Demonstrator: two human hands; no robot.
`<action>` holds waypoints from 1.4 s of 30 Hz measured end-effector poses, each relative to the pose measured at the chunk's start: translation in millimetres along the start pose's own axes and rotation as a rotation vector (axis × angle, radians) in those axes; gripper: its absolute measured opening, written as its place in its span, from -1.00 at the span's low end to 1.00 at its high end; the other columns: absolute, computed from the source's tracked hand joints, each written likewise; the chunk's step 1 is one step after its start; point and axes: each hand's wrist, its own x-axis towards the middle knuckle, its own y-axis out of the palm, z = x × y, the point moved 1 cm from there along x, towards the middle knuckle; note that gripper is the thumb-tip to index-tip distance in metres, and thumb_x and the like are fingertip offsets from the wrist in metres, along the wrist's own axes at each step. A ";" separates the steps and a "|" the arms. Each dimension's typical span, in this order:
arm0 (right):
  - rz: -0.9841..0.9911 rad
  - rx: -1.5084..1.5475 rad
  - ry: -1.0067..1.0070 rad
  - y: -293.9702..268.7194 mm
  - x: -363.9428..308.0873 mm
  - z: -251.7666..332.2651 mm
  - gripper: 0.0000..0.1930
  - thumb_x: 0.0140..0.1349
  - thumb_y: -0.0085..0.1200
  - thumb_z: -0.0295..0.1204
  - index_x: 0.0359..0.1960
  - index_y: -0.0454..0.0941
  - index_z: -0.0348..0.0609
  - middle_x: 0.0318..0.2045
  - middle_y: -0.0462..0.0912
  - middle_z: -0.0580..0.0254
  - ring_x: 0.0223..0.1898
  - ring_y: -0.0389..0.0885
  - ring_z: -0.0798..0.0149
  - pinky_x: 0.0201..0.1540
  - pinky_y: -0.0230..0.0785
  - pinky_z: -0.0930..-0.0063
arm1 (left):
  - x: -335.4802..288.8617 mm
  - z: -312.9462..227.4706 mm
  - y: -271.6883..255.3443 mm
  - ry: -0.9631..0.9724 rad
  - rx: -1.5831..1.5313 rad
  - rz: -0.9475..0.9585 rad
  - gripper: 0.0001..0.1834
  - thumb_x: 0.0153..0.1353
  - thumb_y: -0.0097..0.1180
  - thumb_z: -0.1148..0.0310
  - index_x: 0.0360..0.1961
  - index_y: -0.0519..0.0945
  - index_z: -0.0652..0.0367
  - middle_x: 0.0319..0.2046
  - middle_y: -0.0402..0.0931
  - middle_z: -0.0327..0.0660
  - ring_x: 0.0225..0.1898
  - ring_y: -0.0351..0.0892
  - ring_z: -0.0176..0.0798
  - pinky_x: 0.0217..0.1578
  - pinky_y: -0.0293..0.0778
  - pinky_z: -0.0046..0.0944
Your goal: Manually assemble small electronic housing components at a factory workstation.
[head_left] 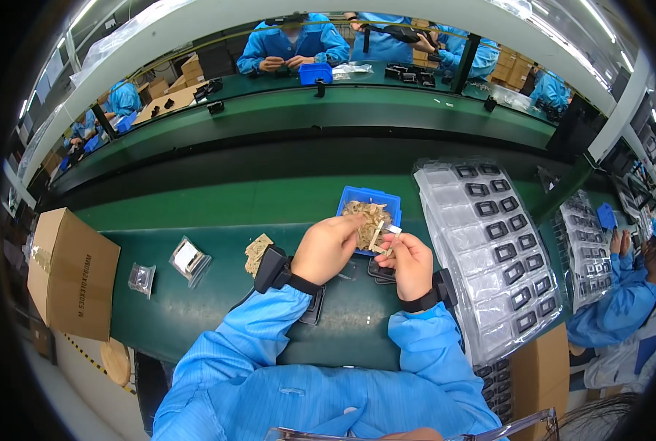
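My right hand pinches a thin beige frame-shaped piece with a small white tab at its upper end. My left hand is beside it, fingers bent and pressed together close to the piece; whether they grip anything is too small to tell. Just beyond both hands a blue bin holds a heap of thin beige pieces. Dark flat parts lie on the green table, one partly hidden by my right hand and another below my left wrist. Left of my left hand rests a pile of beige pieces.
On the right lies a large clear tray with black frames in several pockets. Two bagged parts sit at left, near a cardboard box. A second carton stands lower right. Co-workers in blue sit across the line.
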 end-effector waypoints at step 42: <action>-0.144 -0.641 -0.849 17.2 -13.2 28.0 -0.90 0.03 0.18 -0.66 -0.41 0.56 -0.25 -0.27 0.66 0.04 -0.21 0.64 0.00 -0.14 0.48 0.26 | 1.0 -7.2 -14.1 -0.008 0.174 0.042 -0.89 0.16 0.19 0.44 -0.34 0.57 0.26 -0.40 0.58 -0.03 -0.31 0.62 0.02 -0.33 0.52 -0.08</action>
